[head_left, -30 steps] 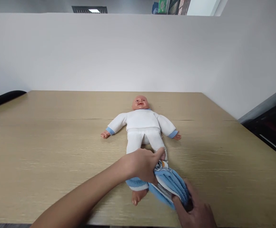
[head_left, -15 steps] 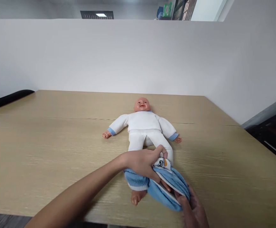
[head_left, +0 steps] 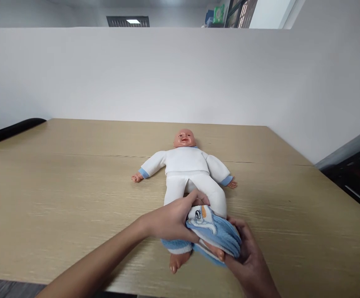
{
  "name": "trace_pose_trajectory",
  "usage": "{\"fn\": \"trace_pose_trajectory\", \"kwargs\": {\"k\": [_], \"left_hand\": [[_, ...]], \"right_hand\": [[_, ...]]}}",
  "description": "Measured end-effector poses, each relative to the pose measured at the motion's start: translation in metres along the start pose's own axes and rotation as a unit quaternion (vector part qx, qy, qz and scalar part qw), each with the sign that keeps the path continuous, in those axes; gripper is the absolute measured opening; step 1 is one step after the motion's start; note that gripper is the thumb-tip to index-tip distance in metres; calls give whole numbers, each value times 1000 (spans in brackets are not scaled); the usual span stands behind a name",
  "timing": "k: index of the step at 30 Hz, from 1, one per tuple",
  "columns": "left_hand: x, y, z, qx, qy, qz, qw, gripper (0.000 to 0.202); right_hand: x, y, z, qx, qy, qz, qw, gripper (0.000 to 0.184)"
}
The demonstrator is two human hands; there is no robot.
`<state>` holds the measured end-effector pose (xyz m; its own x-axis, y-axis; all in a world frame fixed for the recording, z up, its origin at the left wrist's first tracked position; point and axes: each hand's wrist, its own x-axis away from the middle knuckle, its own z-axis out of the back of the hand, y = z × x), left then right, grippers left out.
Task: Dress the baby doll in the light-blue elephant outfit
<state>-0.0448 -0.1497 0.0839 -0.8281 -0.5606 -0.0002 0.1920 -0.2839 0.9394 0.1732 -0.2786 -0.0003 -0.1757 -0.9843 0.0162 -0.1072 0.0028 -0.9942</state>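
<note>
A baby doll in white cloth with blue cuffs lies on its back, its head toward the wall. Bunched around its lower legs is a blue and white terry garment, with an embroidered eye and an orange patch on it. My left hand grips the garment's near-left side, thumb at its upper edge. On the other side, my right hand is closed on the bunched cloth. One doll foot hangs out below a blue cuff; the other foot pokes out through the cloth between my hands.
The doll lies on a light wooden table with a seam across it. A white partition wall rises behind. A black chair edge shows at the left, and dark furniture stands at the right.
The garment on the doll's leg has been drawn up and turned, so more of the foot shows. My right hand has moved up along its side; my left hand has shifted slightly left.
</note>
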Motion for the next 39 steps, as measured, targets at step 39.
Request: {"fn": "trace_pose_trajectory", "kwargs": {"k": [39], "left_hand": [[42,-79,26,170,222,80,957,42]], "right_hand": [[-141,5,10,-20,-97,-113,989,44]]}}
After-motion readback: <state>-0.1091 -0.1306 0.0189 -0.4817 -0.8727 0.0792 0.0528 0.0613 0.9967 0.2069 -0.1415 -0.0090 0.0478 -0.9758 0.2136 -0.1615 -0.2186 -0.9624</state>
